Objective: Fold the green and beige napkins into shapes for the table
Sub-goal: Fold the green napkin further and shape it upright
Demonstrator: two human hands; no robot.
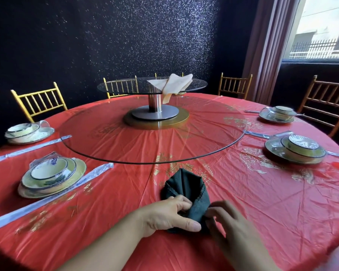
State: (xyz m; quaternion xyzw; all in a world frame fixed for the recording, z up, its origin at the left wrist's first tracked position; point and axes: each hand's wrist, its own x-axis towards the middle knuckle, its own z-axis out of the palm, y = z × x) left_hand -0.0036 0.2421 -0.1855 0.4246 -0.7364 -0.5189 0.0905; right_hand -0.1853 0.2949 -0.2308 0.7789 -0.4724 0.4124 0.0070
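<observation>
Flanking green napkin (184, 184) — wrapped plates (51, 178), chopsticks (47, 200)

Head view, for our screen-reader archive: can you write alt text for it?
A person's left hand and right hand pinch the near end of a partly folded green napkin on a red-clothed round table. A beige napkin drapes over the raised glass turntable.

Our bare forearms reach in from below and converge. Our left hand (168, 214) pinches the napkin (184, 184) with curled fingers, thumb stretched rightward. Our right hand (231, 229) grips its other side, fingers curled.
</observation>
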